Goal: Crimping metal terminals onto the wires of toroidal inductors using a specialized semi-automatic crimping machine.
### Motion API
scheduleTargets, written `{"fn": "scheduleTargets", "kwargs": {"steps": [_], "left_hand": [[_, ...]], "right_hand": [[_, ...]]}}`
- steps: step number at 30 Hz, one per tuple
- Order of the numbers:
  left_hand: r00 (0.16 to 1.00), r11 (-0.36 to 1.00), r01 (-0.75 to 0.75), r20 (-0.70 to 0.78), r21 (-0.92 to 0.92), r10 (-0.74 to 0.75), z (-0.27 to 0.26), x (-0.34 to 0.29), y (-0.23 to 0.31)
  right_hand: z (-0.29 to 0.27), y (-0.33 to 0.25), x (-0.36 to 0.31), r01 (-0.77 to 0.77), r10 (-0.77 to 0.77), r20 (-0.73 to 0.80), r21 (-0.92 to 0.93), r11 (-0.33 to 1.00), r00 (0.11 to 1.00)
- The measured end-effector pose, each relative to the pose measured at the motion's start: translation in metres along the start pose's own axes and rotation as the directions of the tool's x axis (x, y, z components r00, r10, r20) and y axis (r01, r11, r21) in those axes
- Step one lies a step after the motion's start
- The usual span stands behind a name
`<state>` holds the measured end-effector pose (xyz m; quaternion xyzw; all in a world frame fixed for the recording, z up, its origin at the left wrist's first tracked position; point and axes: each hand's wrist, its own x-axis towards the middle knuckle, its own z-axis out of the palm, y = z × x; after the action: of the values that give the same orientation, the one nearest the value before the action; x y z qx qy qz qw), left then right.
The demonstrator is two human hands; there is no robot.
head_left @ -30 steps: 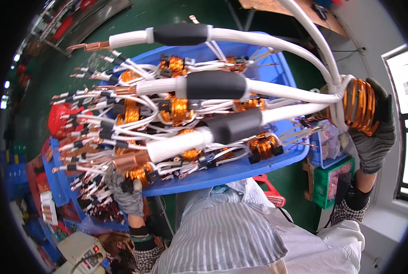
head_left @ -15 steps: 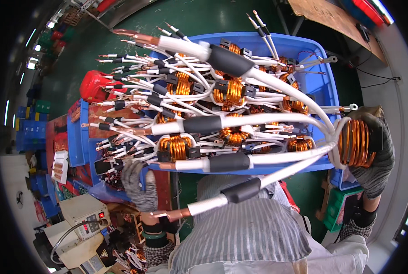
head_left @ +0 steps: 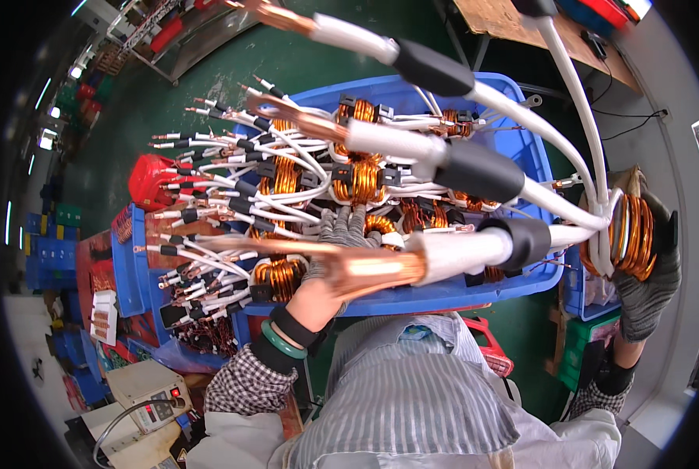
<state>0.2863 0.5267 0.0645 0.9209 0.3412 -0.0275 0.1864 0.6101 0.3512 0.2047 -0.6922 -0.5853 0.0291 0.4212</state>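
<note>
My right hand (head_left: pixel 650 301), in a grey glove, is closed around a copper coil (head_left: pixel 637 234) at the right, beyond the bin's end. From it several thick white leads (head_left: pixel 564 205) with black sleeves and bare copper ends stretch left, close to the camera. My left hand (head_left: pixel 344 229), also gloved, reaches into the blue bin (head_left: pixel 514 291), its fingers stretched over the heaped coils. Just beyond those fingers lies another coil (head_left: pixel 359 181) with black end pieces. A large blurred copper end (head_left: pixel 377 267) partly covers the left hand and wrist.
Leads of the heaped coils overhang the bin's left side. Beyond them are a red bag (head_left: pixel 152 181) and a blue tray (head_left: pixel 132 266). A beige control box (head_left: pixel 150 395) stands at lower left. A green crate (head_left: pixel 584 356) is at right, a wooden table (head_left: pixel 514 19) behind.
My left hand has moved from the bin's near left corner in over the coils. The coil in my right hand has turned, its leads swinging upward and nearer the camera. The view has shifted slightly.
</note>
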Motion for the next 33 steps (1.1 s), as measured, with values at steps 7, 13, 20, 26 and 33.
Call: {"fn": "scheduleTargets", "kwargs": {"steps": [7, 13, 20, 26, 33], "left_hand": [[0.974, 0.883, 0.056, 0.17, 0.467, -0.151, -0.005, 0.018, 0.018], [0.956, 0.923, 0.071, 0.239, 0.378, -0.171, -0.035, 0.028, 0.031], [0.801, 0.998, 0.05, 0.595, 0.035, -0.061, -0.081, 0.052, 0.0], [0.65, 0.787, 0.525, 0.75, -0.325, -0.123, -0.073, 0.054, -0.02], [0.824, 0.983, 0.184, 0.54, 0.03, -0.171, -0.069, 0.051, -0.016]], "right_hand": [[-0.01, 0.041, -0.023, -0.044, 0.054, -0.128, 0.076, 0.996, 0.99], [-0.007, 0.045, -0.024, -0.108, 0.117, -0.175, 0.061, 0.992, 0.978], [-0.002, 0.038, -0.026, -0.03, 0.051, -0.134, 0.154, 0.988, 0.99], [0.025, 0.005, -0.031, -0.058, 0.061, -0.027, 0.109, 0.992, 0.998], [0.103, -0.031, -0.016, 0.387, -0.389, 0.492, 0.111, 0.916, 0.779]]}}
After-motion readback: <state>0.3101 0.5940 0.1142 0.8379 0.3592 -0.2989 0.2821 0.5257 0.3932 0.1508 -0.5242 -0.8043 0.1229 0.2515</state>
